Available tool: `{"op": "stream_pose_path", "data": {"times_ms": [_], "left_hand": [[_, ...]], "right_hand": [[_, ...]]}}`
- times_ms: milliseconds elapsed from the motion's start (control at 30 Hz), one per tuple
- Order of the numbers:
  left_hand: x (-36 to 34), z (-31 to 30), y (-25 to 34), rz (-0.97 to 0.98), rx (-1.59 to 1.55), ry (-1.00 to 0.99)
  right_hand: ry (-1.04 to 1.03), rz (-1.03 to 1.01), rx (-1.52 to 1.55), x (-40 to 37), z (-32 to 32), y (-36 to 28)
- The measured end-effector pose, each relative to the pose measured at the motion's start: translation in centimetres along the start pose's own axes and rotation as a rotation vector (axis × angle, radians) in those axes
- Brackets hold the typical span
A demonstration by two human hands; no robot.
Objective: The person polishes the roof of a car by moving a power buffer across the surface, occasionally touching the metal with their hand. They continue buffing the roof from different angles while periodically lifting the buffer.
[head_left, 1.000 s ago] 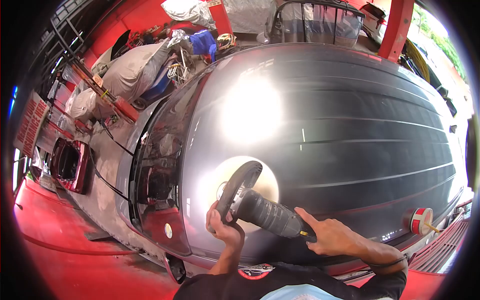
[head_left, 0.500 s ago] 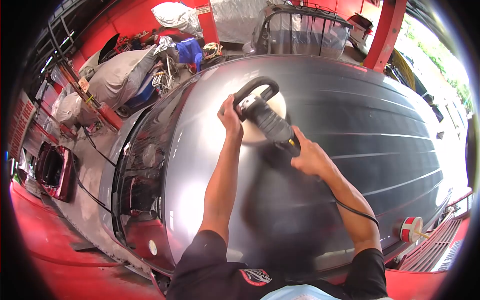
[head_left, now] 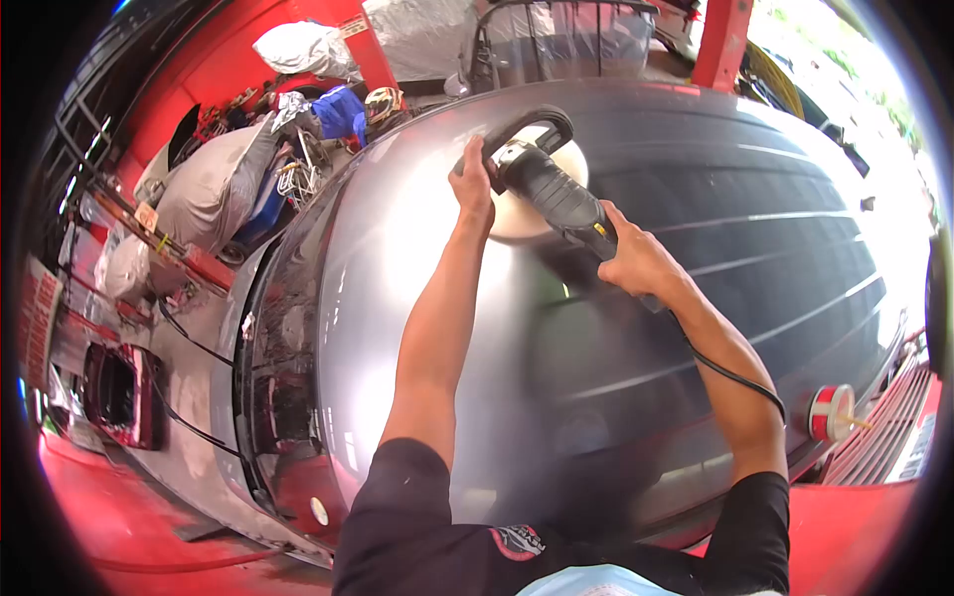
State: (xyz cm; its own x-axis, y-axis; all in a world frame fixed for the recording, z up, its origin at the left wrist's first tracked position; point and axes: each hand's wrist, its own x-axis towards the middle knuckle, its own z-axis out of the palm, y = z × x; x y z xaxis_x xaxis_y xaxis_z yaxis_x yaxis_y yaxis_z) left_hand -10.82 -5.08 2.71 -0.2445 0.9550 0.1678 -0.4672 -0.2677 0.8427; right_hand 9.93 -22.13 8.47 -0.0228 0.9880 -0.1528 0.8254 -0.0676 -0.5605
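A black polishing machine point(head_left: 556, 195) with a pale round pad point(head_left: 519, 221) lies against the grey roof of a vehicle point(head_left: 447, 328). My left hand point(head_left: 472, 181) is wrapped round the left end of the machine's looped front handle point(head_left: 532, 117). The rear body of the machine is in my right hand point(head_left: 636, 256), thumb and fingers round it. From the rear end a black cable point(head_left: 735, 375) runs along my right forearm. Part of the pad is hidden under the machine.
The windshield point(head_left: 283, 348) is at the left. A red and white can point(head_left: 831, 412) with a stick stands at the right edge, near slatted panels point(head_left: 879, 427). Covered vehicles point(head_left: 214, 194), red posts point(head_left: 720, 45) and a dark red car part point(head_left: 124, 395) surround the vehicle.
Both hands and the polisher have shifted slightly up and to the right in view. The background has moved left and upward as the head view turned. Both grips are unchanged.
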Motion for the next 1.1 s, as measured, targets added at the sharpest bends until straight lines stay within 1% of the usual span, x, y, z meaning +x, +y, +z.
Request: {"op": "stream_pose_path", "data": {"times_ms": [33, 67, 100, 133, 167, 200, 233, 300, 367, 433, 500, 533, 567, 633, 667, 733, 800, 833, 867, 933, 967, 1033, 1067, 1100], "left_hand": [[-1.2, -0.1, 0.3, 0.013, 0.001, -0.023], [-3.0, -0.6, 0.5, 0.0, -0.024, -0.039], [-5.0, -1.1, 0.8, 0.067, -0.029, -0.067], [-6.9, -1.4, 1.3, 0.073, -0.065, -0.043], [-9.3, -2.0, 1.7, 0.072, -0.1, -0.01], [-12.4, -2.9, 2.7, 0.082, -0.108, -0.023], [-16.6, -4.1, 3.8, 0.079, -0.112, -0.022], [-21.1, -5.8, 4.9, 0.147, -0.071, 0.047], [-25.5, -8.4, 5.3, 0.18, -0.08, 0.041], [-29.9, -10.0, 6.1, 0.204, -0.033, 0.108], [-34.1, -11.7, 6.2, 0.193, -0.036, 0.221], [-36.3, -12.4, 6.6, 0.189, -0.018, 0.242], [-38.3, -12.9, 7.0, 0.183, 0.0, 0.259], [-41.1, -12.7, 8.0, 0.273, 0.034, 0.185], [-42.1, -12.4, 8.3, 0.246, 0.004, 0.242], [-42.0, -11.4, 9.0, 0.202, -0.025, 0.238], [-40.8, -10.7, 8.7, 0.139, -0.034, 0.271], [-39.3, -10.9, 7.9, 0.177, -0.068, 0.204], [-37.9, -10.7, 7.0, 0.167, -0.086, 0.18], [-33.9, -9.0, 6.0, 0.144, -0.106, 0.17], [-31.7, -8.2, 5.3, 0.125, -0.104, 0.186], [-26.5, -6.7, 3.3, 0.111, -0.195, 0.127], [-24.1, -5.4, 3.1, 0.106, -0.198, 0.11], [-21.8, -4.2, 3.0, 0.099, -0.201, 0.094]], "right_hand": [[-0.046, -0.013, -0.005, -1.1, -0.4, 0.2], [-0.049, -0.005, 0.017, -2.4, -0.2, 0.7], [-0.06, -0.026, 0.014, -3.9, 0.1, 1.4], [-0.07, -0.053, 0.002, -5.4, 0.2, 1.8], [-0.077, -0.05, 0.012, -7.3, 0.2, 1.7], [-0.113, -0.047, 0.005, -9.7, 0.4, 1.6], [-0.167, -0.04, -0.004, -12.9, 1.0, 1.9], [-0.213, -0.038, -0.015, -16.3, 1.9, 2.1], [-0.306, -0.042, -0.018, -19.2, 2.0, 1.9], [-0.318, -0.108, -0.052, -22.2, 2.8, 2.1], [-0.306, -0.177, -0.059, -25.2, 4.0, 3.1], [-0.305, -0.216, -0.028, -26.7, 4.5, 3.8], [-0.348, -0.201, -0.065, -28.1, 4.5, 3.7], [-0.406, -0.199, -0.029, -30.1, 4.7, 4.1], [-0.401, -0.189, -0.032, -30.7, 4.5, 4.0], [-0.475, -0.136, -0.021, -31.4, 4.0, 3.6], [-0.441, -0.115, -0.023, -30.8, 3.7, 3.4], [-0.415, -0.106, -0.027, -30.1, 3.4, 3.2], [-0.412, -0.104, -0.035, -29.3, 3.3, 3.2], [-0.302, -0.068, -0.039, -26.9, 2.8, 3.0], [-0.299, -0.07, -0.053, -25.5, 2.4, 2.8], [-0.223, -0.018, -0.024, -22.2, 1.5, 2.3], [-0.219, -0.018, -0.035, -20.6, 1.4, 2.1], [-0.15, -0.016, -0.021, -18.9, 1.3, 1.9]]}}
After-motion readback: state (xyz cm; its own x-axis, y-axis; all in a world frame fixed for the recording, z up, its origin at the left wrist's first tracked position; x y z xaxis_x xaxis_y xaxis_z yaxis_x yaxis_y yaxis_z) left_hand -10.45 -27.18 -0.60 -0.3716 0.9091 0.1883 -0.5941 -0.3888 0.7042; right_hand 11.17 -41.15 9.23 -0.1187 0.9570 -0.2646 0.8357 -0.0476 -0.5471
